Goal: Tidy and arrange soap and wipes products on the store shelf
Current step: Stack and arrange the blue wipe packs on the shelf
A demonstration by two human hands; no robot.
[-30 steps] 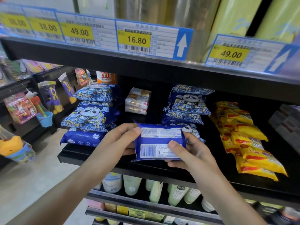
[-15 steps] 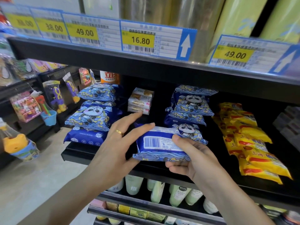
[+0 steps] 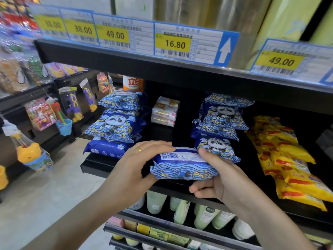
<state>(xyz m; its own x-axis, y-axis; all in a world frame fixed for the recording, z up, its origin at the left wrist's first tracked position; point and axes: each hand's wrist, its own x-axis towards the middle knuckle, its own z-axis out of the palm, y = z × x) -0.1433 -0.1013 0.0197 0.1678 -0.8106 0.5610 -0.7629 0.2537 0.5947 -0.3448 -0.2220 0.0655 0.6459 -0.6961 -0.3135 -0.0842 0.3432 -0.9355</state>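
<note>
A blue wipes pack [image 3: 183, 166] with a barcode label on top lies flat at the front of the black shelf [image 3: 100, 162]. My left hand [image 3: 137, 165] holds its left end, fingers laid over the top. My right hand [image 3: 221, 179] grips its right end, thumb on top and fingers beneath. Stacks of blue panda wipes packs stand at the left [image 3: 115, 127] and right [image 3: 220, 123]. White soap bars [image 3: 164, 111] are stacked at the back between them.
Yellow soap packs [image 3: 288, 159] lie in a row at the right of the shelf. Price tags [image 3: 173, 44] line the shelf above. Pale bottles [image 3: 203, 212] fill the shelf below. Hanging toys [image 3: 72, 103] and an aisle floor are at the left.
The pack went from standing upright with its back facing me to lying flat, and both hands lowered it toward the shelf front. The view moved slightly closer.
</note>
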